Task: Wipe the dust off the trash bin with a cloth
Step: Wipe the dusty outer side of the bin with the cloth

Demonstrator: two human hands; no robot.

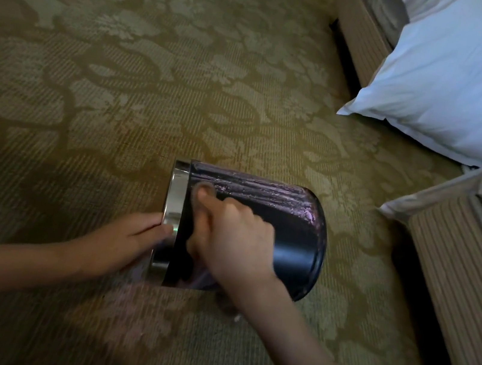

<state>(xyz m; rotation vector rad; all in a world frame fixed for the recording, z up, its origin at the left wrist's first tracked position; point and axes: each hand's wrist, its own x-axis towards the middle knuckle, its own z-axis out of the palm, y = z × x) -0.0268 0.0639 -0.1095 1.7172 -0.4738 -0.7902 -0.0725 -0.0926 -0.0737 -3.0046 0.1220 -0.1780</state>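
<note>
A black trash bin (pixel 298 232) with a shiny metal rim (pixel 175 200) lies tipped on its side on the carpet, rim to the left and base to the right. Pale dust streaks show along its upper side. My left hand (pixel 133 238) grips the metal rim from the left. My right hand (pixel 231 237) presses a dark grey cloth (pixel 202 190) against the bin's side near the rim; most of the cloth is hidden under the hand and blurred.
Green patterned carpet (pixel 122 84) covers the floor all around. A white pillow (pixel 456 90) lies at the upper right against a striped bed base (pixel 360 37). Another striped bed corner (pixel 457 264) stands close to the right of the bin.
</note>
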